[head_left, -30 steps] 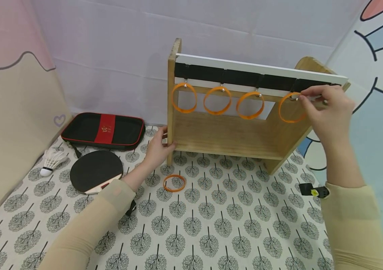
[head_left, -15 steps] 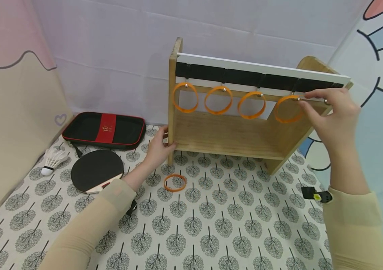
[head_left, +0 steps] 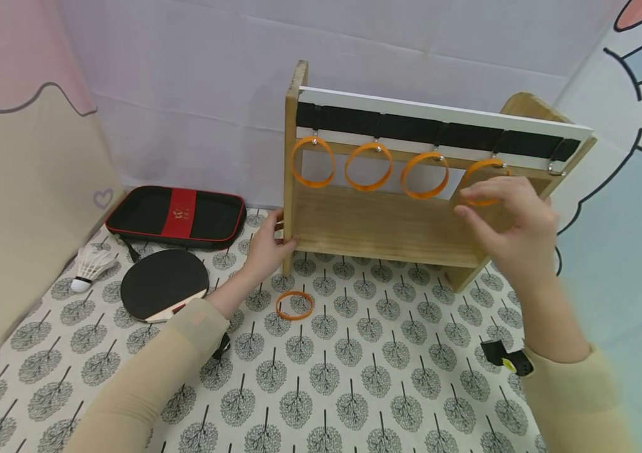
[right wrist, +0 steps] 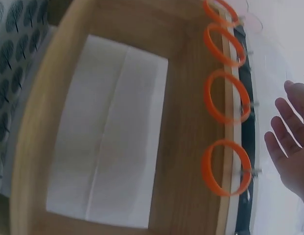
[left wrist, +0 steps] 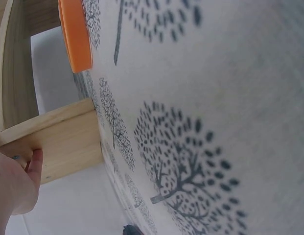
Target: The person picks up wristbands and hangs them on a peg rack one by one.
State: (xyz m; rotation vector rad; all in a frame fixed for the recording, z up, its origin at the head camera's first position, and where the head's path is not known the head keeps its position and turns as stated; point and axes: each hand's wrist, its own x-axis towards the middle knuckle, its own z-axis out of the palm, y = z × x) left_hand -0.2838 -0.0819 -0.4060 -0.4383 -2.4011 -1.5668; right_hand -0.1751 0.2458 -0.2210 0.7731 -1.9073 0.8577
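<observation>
The wooden rack [head_left: 383,223] has a white rail with a black strip along its top. Several orange rings [head_left: 369,167] hang from small metal hooks below the strip. My left hand [head_left: 267,246] grips the lower part of the rack's left side panel; its fingers press that wood in the left wrist view. My right hand [head_left: 516,223] is in the air in front of the rightmost hanging ring [right wrist: 226,168], partly covering it in the head view. Its fingers are relaxed and hold nothing. A loose orange ring [head_left: 294,306] lies on the cloth before the rack.
Left of the rack lie a black case with a red band [head_left: 176,216], a black table tennis bat [head_left: 163,285] and a white shuttlecock [head_left: 91,267]. Tree-patterned cloth [head_left: 349,377] covers the table. A bare hook [head_left: 556,168] is at the rail's right end.
My right hand has let go at the rightmost ring and moved left and down from the rail. That ring now hangs from its hook. My left hand keeps its grip on the rack.
</observation>
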